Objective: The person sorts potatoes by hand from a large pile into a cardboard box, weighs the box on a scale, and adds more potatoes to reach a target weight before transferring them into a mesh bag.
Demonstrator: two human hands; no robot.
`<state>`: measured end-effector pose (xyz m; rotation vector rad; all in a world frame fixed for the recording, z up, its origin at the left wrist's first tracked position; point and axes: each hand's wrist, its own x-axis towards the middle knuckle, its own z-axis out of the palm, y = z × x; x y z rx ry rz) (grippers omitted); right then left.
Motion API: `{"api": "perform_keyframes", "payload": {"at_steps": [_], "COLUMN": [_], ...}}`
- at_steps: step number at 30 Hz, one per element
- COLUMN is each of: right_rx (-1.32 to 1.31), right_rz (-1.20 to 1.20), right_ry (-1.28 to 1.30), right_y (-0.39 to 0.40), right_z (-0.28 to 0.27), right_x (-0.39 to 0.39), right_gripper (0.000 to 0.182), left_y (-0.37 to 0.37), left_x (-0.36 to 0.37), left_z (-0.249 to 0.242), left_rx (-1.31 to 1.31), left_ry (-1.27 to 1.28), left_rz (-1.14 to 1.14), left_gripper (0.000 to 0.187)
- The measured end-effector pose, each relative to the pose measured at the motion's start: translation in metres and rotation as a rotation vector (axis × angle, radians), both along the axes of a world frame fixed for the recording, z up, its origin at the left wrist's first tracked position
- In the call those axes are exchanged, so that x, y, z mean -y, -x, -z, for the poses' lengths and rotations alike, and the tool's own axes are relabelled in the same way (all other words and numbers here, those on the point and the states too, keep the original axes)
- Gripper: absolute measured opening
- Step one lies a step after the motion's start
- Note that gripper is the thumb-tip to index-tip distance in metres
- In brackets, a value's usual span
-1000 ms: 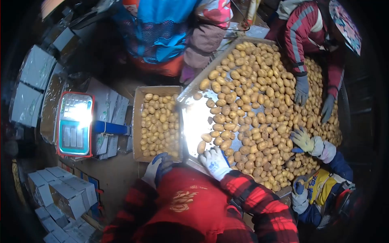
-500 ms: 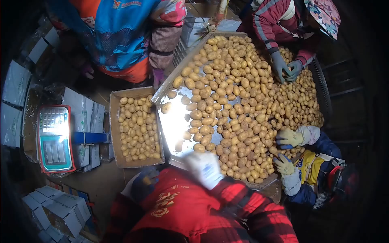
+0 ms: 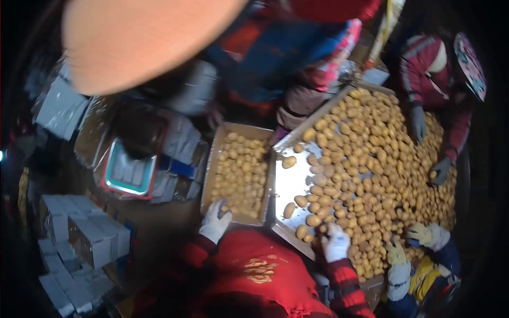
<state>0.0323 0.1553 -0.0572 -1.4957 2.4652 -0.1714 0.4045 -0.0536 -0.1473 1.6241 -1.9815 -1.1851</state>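
Note:
My left hand [image 3: 216,221], in a white glove, lies at the near left corner of a cardboard box [image 3: 211,183] of potatoes [image 3: 241,172], its fingers apart over the rim. On the near edge of the metal sorting table [image 3: 290,183] is my right hand [image 3: 335,243], also gloved in white. Its fingers are bent around something at the edge of the potato pile [image 3: 376,180]; blur hides what it is. A few single potatoes lie on the bare metal left of the pile.
A co-worker in maroon [image 3: 424,69] reaches into the pile from the far right. Another's yellow-gloved hands [image 3: 419,234] are at the near right. A scale [image 3: 130,169], stacked cartons [image 3: 93,228] and a person in blue [image 3: 270,58] are left and ahead. Something orange fills the top left.
The view has swung left, so the table and box appear farther right. My left hand has come to the box corner; my right hand has moved to the potatoes. The orange shape has appeared.

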Motion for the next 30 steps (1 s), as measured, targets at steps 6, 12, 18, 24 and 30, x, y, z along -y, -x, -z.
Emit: {"api": "perform_keyframes", "payload": {"at_steps": [6,12,18,24,30], "right_rx": [-0.202,-0.462,-0.392,-0.153,-0.087], "right_rz": [0.236,0.388,-0.082,-0.263,-0.472], "right_ry": [-0.107,-0.089,0.294,0.273,0.304], "right_y": [0.064,0.126,0.044,-0.075,-0.089], "right_z": [-0.041,-0.038,-0.015,-0.001,-0.002], "right_x": [-0.025,-0.042,-0.007,0.031,0.036], "right_gripper": [0.038,0.072,0.058,0.048,0.052], "left_y": [-0.052,-0.072,-0.096,-0.127,-0.138], "left_x": [-0.064,-0.070,-0.059,-0.063,-0.077], "left_z": [0.036,0.045,0.059,0.079,0.068], "left_rx": [-0.116,-0.285,-0.441,-0.612,-0.626], "left_ry": [-0.676,-0.681,-0.787,-0.959,-0.948], "left_rz": [0.110,0.072,-0.438,-0.640,-0.682], "left_gripper": [0.057,0.056,0.042,0.046,0.053]}}
